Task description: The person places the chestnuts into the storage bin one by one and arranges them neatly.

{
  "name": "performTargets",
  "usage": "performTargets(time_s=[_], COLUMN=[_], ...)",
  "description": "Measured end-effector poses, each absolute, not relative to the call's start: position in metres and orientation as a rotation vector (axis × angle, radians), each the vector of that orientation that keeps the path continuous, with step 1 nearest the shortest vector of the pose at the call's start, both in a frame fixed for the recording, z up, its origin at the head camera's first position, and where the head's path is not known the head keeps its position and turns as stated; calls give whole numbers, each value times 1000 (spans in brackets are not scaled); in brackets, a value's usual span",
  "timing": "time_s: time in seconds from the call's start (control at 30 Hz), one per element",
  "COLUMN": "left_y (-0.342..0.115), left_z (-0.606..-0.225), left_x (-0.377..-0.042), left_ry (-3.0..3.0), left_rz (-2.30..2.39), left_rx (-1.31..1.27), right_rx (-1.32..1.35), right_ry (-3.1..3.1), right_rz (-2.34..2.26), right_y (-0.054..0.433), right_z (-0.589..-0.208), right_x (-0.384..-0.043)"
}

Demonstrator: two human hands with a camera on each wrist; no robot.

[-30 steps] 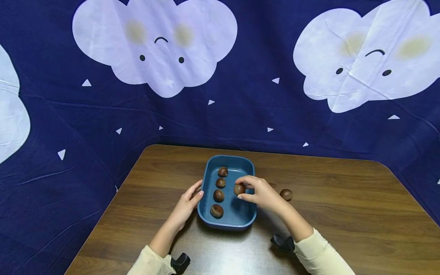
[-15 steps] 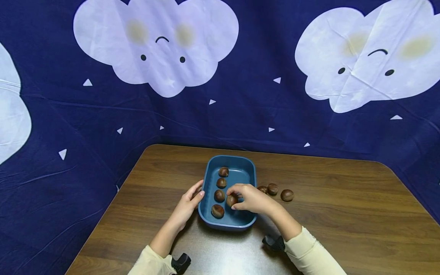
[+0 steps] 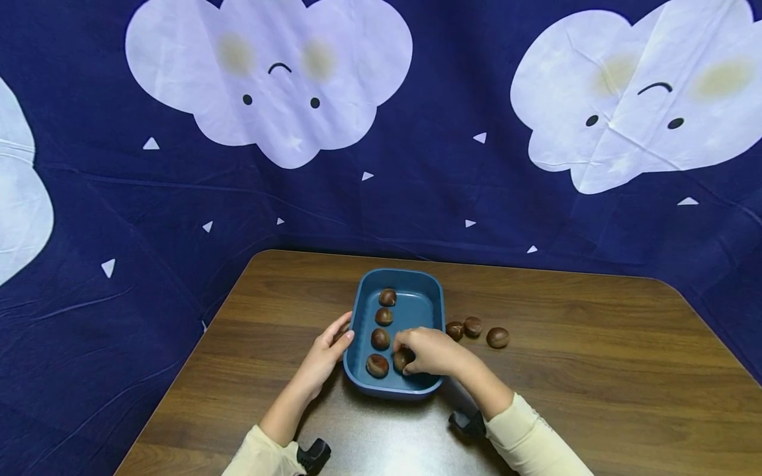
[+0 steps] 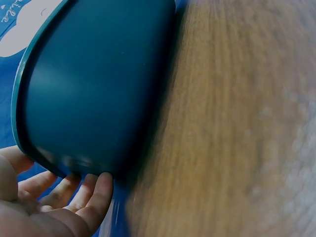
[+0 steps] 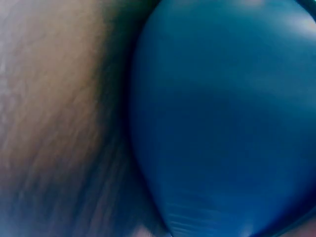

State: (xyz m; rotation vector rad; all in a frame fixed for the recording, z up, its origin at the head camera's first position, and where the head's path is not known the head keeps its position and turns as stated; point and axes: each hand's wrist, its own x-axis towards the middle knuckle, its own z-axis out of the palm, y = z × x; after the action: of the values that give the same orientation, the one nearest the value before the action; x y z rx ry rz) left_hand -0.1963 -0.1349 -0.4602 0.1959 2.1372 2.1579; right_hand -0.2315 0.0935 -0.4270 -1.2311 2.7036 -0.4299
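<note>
A blue rectangular box (image 3: pixel 424 283) stands on the table, with several brown chestnuts (image 3: pixel 380 339) lined up along its left side. My right hand (image 3: pixel 433 350) reaches over the box's right rim and pinches another chestnut (image 3: pixel 402 360) low inside, just right of the nearest one in the line. My left hand (image 3: pixel 321 357) rests against the box's left side, its thumb near the rim. In the left wrist view, the extended fingers (image 4: pixel 101 197) touch the outer wall. The right wrist view shows the box's outer wall (image 5: pixel 222 123), blurred; the chestnut is hidden there.
Three loose chestnuts (image 3: pixel 473 326) lie on the wooden table (image 3: pixel 595 370), right of the box. A dark blue cloth with clouds (image 3: pixel 440 185) hangs behind the table. Black wrist cameras (image 3: pixel 313 456) sit at both cuffs.
My right hand has carried its chestnut left and towards the near end of the box, lower inside it. The loose chestnuts on the right have come into fuller view. My left hand stays put.
</note>
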Motion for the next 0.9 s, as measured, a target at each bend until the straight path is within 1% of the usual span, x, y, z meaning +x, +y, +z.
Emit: performTargets(time_s=[0.23,0.4,0.73,0.9], left_y=[-135,-134,-133,-133], left_z=[-459,-459,-457,-458], left_x=[-197,-197,-195,-196], left_ry=[2146,2145,2146,2157], left_rz=[2154,2147,2144,2143], left_rx=[207,215,210,219], right_rx=[-1223,-1202,-1157,-1196], right_ry=[2739,2717,2633,2524], right_rz=[-287,-313,-695,-957], right_y=[92,92,97,102], right_z=[-429,-427,-425,-423], right_x=[-231,-230,-230,-232])
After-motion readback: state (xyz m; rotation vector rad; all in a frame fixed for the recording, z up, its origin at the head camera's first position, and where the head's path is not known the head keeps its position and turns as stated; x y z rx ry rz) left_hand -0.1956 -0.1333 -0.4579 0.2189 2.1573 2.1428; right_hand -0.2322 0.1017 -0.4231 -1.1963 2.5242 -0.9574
